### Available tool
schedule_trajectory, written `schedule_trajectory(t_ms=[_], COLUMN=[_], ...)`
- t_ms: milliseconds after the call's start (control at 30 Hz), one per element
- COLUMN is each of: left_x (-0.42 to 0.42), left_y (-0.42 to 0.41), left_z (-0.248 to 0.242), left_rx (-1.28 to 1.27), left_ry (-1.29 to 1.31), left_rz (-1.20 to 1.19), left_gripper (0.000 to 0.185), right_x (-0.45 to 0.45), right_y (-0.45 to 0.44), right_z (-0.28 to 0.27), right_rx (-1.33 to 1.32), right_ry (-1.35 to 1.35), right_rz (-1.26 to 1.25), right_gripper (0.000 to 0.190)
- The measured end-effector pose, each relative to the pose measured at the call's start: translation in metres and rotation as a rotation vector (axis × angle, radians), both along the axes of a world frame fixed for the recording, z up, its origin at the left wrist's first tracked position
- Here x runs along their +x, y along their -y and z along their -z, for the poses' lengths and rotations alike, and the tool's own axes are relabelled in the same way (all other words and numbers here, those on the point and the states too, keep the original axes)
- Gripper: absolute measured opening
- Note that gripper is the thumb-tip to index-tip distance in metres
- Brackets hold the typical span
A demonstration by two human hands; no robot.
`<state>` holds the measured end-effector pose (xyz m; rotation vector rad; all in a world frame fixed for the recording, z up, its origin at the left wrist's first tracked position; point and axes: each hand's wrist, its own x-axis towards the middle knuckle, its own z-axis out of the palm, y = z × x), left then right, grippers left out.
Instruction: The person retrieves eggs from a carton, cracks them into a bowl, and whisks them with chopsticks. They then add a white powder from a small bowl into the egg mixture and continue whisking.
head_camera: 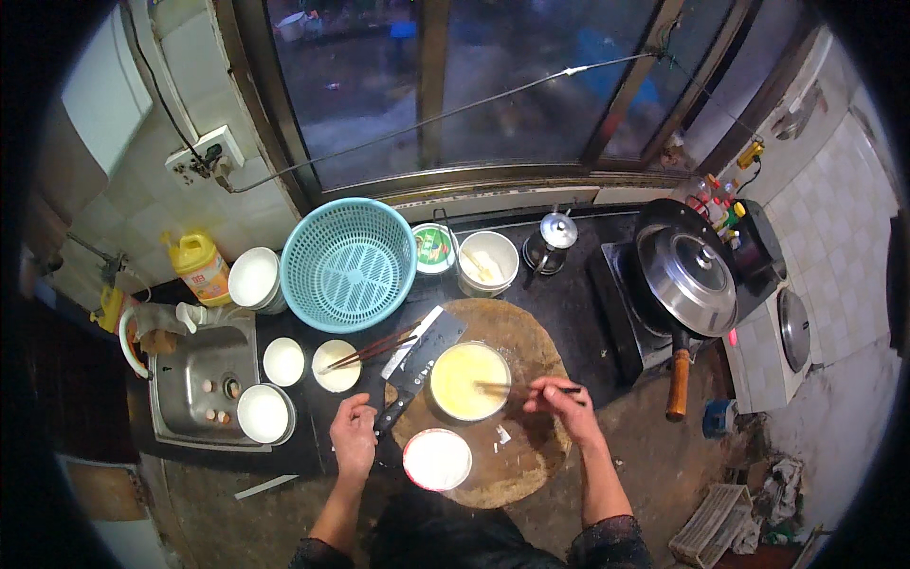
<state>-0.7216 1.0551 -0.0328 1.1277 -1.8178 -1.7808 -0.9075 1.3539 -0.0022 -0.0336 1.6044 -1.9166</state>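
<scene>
My right hand [565, 409] holds a pair of dark chopsticks [522, 390], their tips blurred in a yellow liquid that looks like beaten egg. This liquid fills a round bowl [470, 381] on a thick wooden chopping board [522, 327]. A cleaver [430, 345] lies at the board's left side, its black handle toward me. Beside that handle my left hand [354, 435] hovers with loosely bent fingers and nothing in it. Nearest my body, a red-rimmed bowl [437, 460] of white contents stands on the board. White scraps [503, 434] lie between the two bowls.
Left are a bowl with chopsticks [337, 366], a small bowl [284, 361], stacked bowls [263, 414] and a steel sink [202, 363] holding eggshells. Behind stand a blue colander [348, 264], a white tub [488, 263] and a glass pot [551, 242]. A lidded wok [686, 281] sits right.
</scene>
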Motion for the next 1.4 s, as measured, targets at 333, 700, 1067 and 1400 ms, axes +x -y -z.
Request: schedule_trajectory(t_ms=[333, 700, 1067, 1400], left_x=[0.004, 0.006, 0.008, 0.01], left_y=[-0.003, -0.002, 0.0, 0.001], left_z=[0.001, 0.004, -0.002, 0.005], left_rx=[0.039, 0.009, 0.017, 0.025], left_ry=[-0.015, 0.019, 0.027, 0.01], left_rz=[0.002, 0.038, 0.047, 0.048], left_gripper=[0.024, 0.024, 0.023, 0.023], right_x=[-0.004, 0.004, 0.0, 0.01], right_y=[-0.011, -0.006, 0.002, -0.006], right_z=[-0.016, 0.002, 0.001, 0.002], right_rx=[0.022, 0.036, -0.004, -0.012], right_ry=[-0.11, -0.022, -0.049, -0.008], right_rz=[-0.002, -0.045, 0.158, 0.018], right_gripper=[0.024, 0.026, 0.029, 0.026])
